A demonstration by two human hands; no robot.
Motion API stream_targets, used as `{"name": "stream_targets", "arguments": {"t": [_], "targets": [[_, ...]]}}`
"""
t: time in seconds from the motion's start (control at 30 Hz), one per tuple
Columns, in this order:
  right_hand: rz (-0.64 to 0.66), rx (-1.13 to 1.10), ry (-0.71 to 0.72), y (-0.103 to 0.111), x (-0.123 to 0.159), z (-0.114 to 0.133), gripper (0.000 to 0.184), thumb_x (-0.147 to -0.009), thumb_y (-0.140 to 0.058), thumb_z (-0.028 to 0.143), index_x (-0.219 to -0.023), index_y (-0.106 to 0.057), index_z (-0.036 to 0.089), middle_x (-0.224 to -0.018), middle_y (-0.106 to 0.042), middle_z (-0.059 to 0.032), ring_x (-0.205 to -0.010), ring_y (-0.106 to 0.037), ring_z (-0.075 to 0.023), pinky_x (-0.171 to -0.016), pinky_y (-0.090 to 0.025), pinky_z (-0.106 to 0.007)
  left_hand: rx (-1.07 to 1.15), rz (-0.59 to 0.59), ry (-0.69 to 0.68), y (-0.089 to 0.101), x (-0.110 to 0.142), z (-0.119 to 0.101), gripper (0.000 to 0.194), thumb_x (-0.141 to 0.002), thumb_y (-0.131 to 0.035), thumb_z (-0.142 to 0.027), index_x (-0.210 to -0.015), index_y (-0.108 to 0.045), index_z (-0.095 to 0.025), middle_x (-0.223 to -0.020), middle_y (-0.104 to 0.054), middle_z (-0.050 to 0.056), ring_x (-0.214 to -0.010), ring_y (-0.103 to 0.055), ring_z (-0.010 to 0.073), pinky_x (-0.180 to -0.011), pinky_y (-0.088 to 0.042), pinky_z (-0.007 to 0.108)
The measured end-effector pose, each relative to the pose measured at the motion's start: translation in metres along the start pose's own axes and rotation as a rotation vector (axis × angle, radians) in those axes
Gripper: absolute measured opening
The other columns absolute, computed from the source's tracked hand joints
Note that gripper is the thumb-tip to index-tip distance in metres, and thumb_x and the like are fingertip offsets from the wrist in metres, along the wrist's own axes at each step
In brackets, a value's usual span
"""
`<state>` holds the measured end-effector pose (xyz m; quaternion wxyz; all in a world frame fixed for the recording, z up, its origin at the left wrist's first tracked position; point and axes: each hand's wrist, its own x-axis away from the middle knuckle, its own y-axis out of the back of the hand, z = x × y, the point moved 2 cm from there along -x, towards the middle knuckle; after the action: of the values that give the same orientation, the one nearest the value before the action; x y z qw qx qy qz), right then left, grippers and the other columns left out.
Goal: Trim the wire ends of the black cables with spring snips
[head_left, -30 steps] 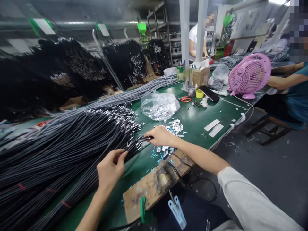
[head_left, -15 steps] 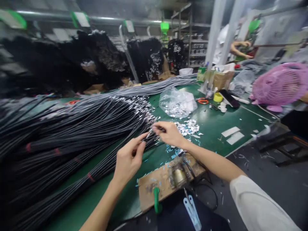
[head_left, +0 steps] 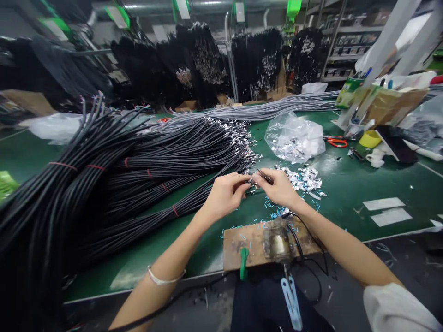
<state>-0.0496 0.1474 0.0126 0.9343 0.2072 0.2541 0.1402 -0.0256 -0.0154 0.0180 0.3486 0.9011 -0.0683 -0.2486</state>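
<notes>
My left hand (head_left: 226,193) is closed in a pinch on the end of a black cable, beside the stripped ends of the bundled black cables (head_left: 194,159). Its fingertips meet those of my right hand (head_left: 278,186). That hand is closed around a thin dark tool that looks like tweezers (head_left: 265,176); its tip is hidden at the fingers. Scraps of silvery foil (head_left: 304,180) lie just beyond my right hand. Below both hands, bits of blue sleeving (head_left: 277,213) are scattered around a wooden board (head_left: 238,249) that carries a small metal device (head_left: 279,244).
A clear plastic bag (head_left: 294,138) holding foil scraps rests behind my hands. Orange-handled scissors (head_left: 337,142), a yellow tape roll (head_left: 368,139) and a phone (head_left: 396,144) lie to the right. Grey cables (head_left: 270,108) run along the back. A blue-handled tool (head_left: 291,302) hangs in front of the board.
The view has swung left, so the table's things appear further right. My left hand has closed in, and its fingertips now meet those of my right hand.
</notes>
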Motion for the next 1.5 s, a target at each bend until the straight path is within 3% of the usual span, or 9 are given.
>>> {"name": "stream_targets", "arguments": {"t": [0.1,0.27,0.37,0.43,0.8,1.1,1.17,1.3,1.5], "targets": [[0.019,0.004,-0.020,0.000,-0.001,-0.002,0.037,-0.091,-0.044,0.042,-0.070,-0.059,0.015,-0.059,-0.049,0.0023,-0.056,-0.041,-0.0095,-0.054,-0.030,-0.024,0.148,0.034,0.130,-0.002,-0.007,0.006,0.015,-0.078,-0.062,-0.022,-0.089,-0.069,-0.013,-0.065,-0.065,0.003,-0.054,-0.063,0.0131,-0.054,-0.050,0.022],[-0.051,0.076,-0.054,0.000,0.003,0.004,0.032,-0.084,-0.056,0.048,-0.089,-0.063,0.017,-0.070,-0.060,0.0000,-0.061,-0.051,-0.0114,-0.058,-0.036,-0.025,0.172,-0.182,0.219,-0.006,0.003,0.008,0.017,-0.078,-0.064,-0.029,-0.076,-0.067,-0.013,-0.062,-0.066,0.002,-0.047,-0.060,0.0110,-0.048,-0.048,0.021],[-0.105,0.174,-0.045,0.001,0.006,0.009,0.038,-0.083,-0.057,0.048,-0.108,-0.061,0.020,-0.087,-0.066,-0.0040,-0.074,-0.058,-0.0157,-0.066,-0.042,-0.029,0.143,-0.329,0.199,-0.003,0.010,0.003,0.017,-0.078,-0.064,-0.030,-0.074,-0.064,-0.013,-0.064,-0.066,0.001,-0.047,-0.058,0.0096,-0.047,-0.047,0.020],[-0.096,0.203,0.005,0.000,0.008,0.012,0.035,-0.087,-0.053,0.045,-0.111,-0.062,0.021,-0.095,-0.067,-0.0055,-0.083,-0.061,-0.0176,-0.073,-0.044,-0.031,0.123,-0.378,0.171,-0.001,0.013,0.000,0.015,-0.078,-0.064,-0.028,-0.073,-0.063,-0.014,-0.063,-0.065,0.001,-0.050,-0.059,0.0097,-0.049,-0.048,0.020],[-0.064,0.150,0.042,-0.009,0.013,0.015,0.028,-0.088,-0.054,0.037,-0.104,-0.071,0.021,-0.090,-0.072,-0.0050,-0.078,-0.064,-0.0166,-0.070,-0.048,-0.031,-0.045,-0.453,-0.010,0.005,0.019,-0.009,0.012,-0.077,-0.065,-0.021,-0.068,-0.061,-0.015,-0.062,-0.060,-0.001,-0.053,-0.056,0.0090,-0.053,-0.048,0.021],[-0.090,0.193,-0.017,-0.009,0.016,0.019,0.029,-0.088,-0.054,0.037,-0.104,-0.071,0.021,-0.092,-0.072,-0.0044,-0.079,-0.064,-0.0164,-0.068,-0.047,-0.029,-0.120,-0.531,-0.054,0.000,0.021,-0.012,0.009,-0.077,-0.065,-0.017,-0.069,-0.063,-0.014,-0.064,-0.062,0.000,-0.056,-0.056,0.0085,-0.055,-0.046,0.020],[-0.109,0.216,-0.025,-0.009,0.016,0.018,0.028,-0.088,-0.054,0.037,-0.103,-0.071,0.021,-0.091,-0.072,-0.0042,-0.077,-0.063,-0.0161,-0.067,-0.047,-0.029,-0.100,-0.491,-0.033,0.000,0.020,-0.010,0.007,-0.079,-0.063,-0.018,-0.075,-0.065,-0.014,-0.067,-0.063,0.001,-0.058,-0.057,0.0087,-0.057,-0.046,0.020],[-0.103,0.211,0.005,-0.006,0.013,0.018,0.027,-0.087,-0.056,0.037,-0.102,-0.072,0.021,-0.085,-0.072,-0.0037,-0.072,-0.063,-0.0152,-0.065,-0.046,-0.029,0.021,-0.291,0.038,0.006,0.015,-0.003,0.017,-0.087,-0.054,-0.024,-0.081,-0.067,-0.014,-0.059,-0.057,-0.001,-0.052,-0.050,0.0081,-0.051,-0.040,0.020],[-0.155,0.064,0.110,0.008,0.010,0.026,0.023,-0.081,-0.064,0.033,-0.099,-0.072,0.022,-0.088,-0.073,-0.0036,-0.077,-0.065,-0.0155,-0.071,-0.049,-0.030,0.459,0.026,0.189,0.016,0.009,0.003,0.042,-0.088,-0.047,-0.048,-0.066,-0.058,-0.013,-0.051,-0.040,-0.003,-0.044,-0.032,0.0057,-0.042,-0.025,0.021]]}}
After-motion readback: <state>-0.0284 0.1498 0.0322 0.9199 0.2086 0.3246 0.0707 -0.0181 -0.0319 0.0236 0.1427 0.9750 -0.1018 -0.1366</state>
